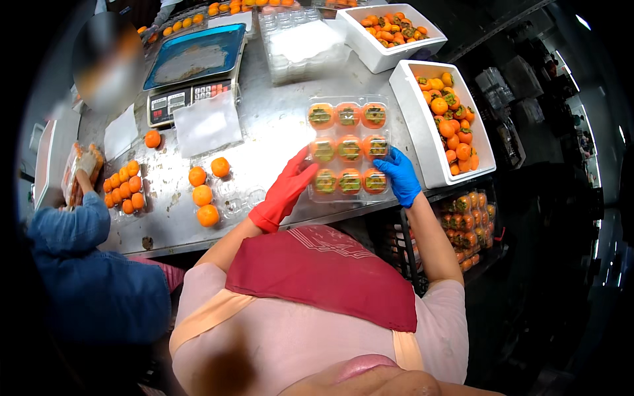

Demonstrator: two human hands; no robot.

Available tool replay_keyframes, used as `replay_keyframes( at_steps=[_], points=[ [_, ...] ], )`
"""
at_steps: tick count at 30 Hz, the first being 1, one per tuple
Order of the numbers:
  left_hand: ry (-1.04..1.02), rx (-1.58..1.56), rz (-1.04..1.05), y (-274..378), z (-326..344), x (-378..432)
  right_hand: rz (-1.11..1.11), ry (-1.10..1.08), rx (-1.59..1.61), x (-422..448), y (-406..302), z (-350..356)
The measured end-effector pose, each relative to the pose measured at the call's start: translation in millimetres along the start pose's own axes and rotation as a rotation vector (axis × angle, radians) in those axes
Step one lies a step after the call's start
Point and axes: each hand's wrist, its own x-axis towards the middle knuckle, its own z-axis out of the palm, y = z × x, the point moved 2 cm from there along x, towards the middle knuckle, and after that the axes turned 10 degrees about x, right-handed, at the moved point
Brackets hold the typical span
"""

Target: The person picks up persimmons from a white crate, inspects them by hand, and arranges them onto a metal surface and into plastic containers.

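A clear plastic clamshell tray of persimmons (349, 151), its fruit in rows with green calyxes up, is held between my two hands at the table's front edge. On its left side rests my left hand (292, 185) in a red rubber glove. My right hand (402, 173), in a blue glove, grips the right side. Left of my red glove, another clear tray (242, 200) lies on the metal table (277, 116) with several orange persimmons (202, 195) in its left part. A single persimmon (152, 139) sits behind it on the bare metal.
White foam boxes of persimmons (406, 123) (371, 54) line the right side. Behind are a digital scale (168, 106) and stacked empty trays (307, 44). A co-worker's denim sleeve (91, 218) is at left, near a filled tray (124, 188). A black crate (408, 242) stands below right.
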Motion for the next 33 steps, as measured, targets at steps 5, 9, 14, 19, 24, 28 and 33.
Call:
replay_keyframes(
  at_steps=[5,9,14,19,24,28,33],
  points=[
    [-0.058,-0.026,-0.068,-7.4,12.8,30.8,-0.048,0.051,-0.127,7.6,-13.4,-16.0],
    [-0.039,-0.083,-0.152,-15.4,27.5,61.3,-0.082,-0.012,-0.208,28.1,-30.0,-28.1],
    [0.013,-0.264,-0.223,-63.0,-0.7,90.9,-0.144,-0.133,-0.575,64.1,-54.9,4.8],
    [0.144,-0.362,-0.164,-37.0,16.6,82.0,-0.348,-0.162,-0.965,85.6,-55.3,12.3],
    [0.528,-0.273,-0.019,23.8,5.0,64.3,-0.575,-0.258,-1.388,84.4,-32.6,32.7],
    [0.259,-0.146,0.039,-5.1,-25.9,63.6,-0.838,-0.225,-1.383,57.7,-2.1,39.5],
    [0.414,-0.079,-0.039,-18.8,-17.9,44.3,-0.825,-0.145,-1.461,28.8,39.1,42.7]
  ],
)
